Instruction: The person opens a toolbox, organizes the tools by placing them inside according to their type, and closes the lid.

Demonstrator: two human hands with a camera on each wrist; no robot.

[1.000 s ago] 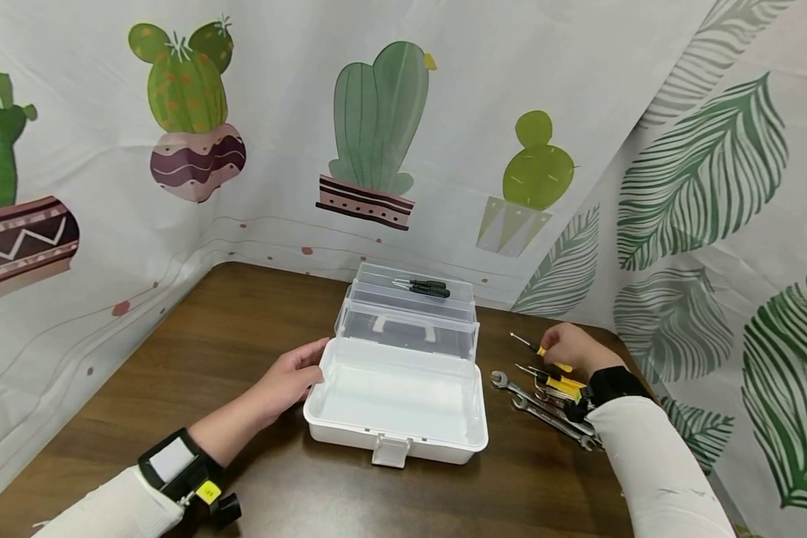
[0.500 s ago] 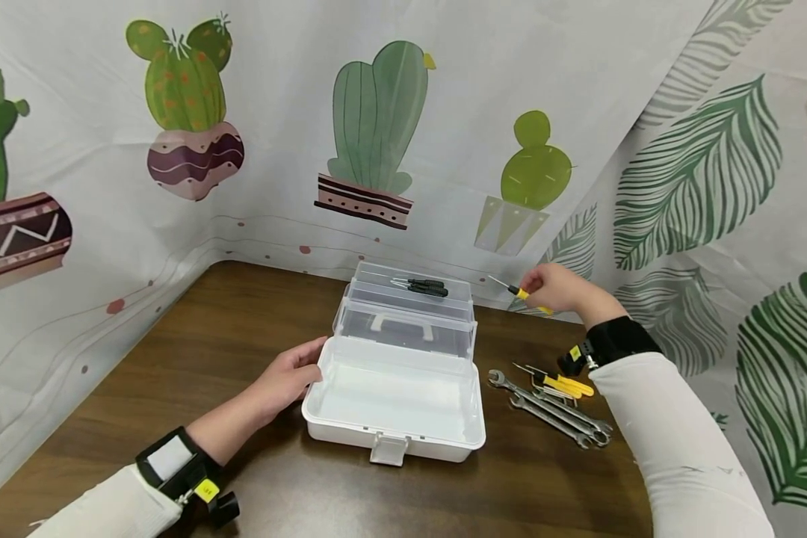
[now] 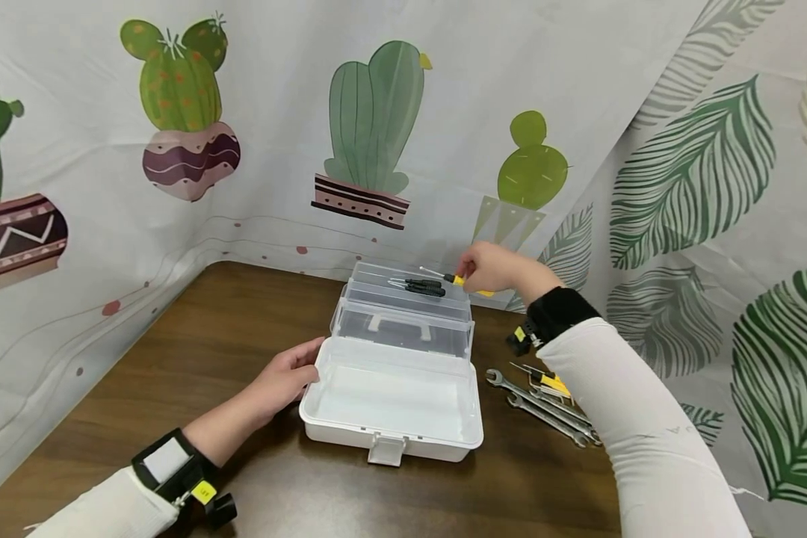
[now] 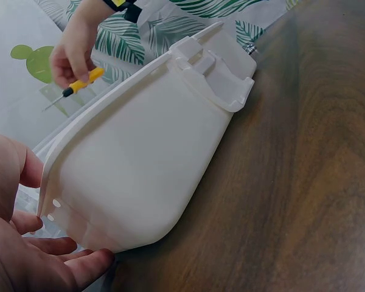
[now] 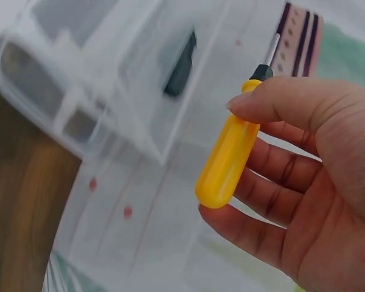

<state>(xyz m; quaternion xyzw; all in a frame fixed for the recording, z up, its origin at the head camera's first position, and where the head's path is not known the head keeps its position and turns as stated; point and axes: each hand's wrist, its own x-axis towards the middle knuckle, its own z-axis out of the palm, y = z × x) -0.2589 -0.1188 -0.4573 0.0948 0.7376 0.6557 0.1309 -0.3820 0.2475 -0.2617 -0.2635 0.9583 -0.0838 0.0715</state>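
My right hand (image 3: 494, 267) pinches a yellow-handled screwdriver (image 5: 228, 161) between thumb and fingers, its black collar and metal shaft pointing away from the palm. In the head view it is raised beside the upper clear tray of an opened white toolbox (image 3: 336, 435). Black screwdrivers (image 3: 425, 288) lie in that tray. At the toolbox's left end, my left hand (image 3: 288, 379) holds the rim, thumb over the edge and fingers along the outside wall. The left wrist view shows those fingertips (image 4: 91, 264) against the white end wall.
Several wrenches (image 3: 545, 415) lie on the brown table (image 3: 255, 321) right of the toolbox, with more yellow-handled screwdrivers (image 3: 553, 384) partly behind my right sleeve. A printed cloth (image 3: 269, 112) hangs close behind the table. The toolbox latch (image 3: 386, 450) hangs down at the front.
My right hand has lifted the yellow screwdriver from the tools on the right and carried it left and back to the clear tray. The left hand has stayed on the toolbox.
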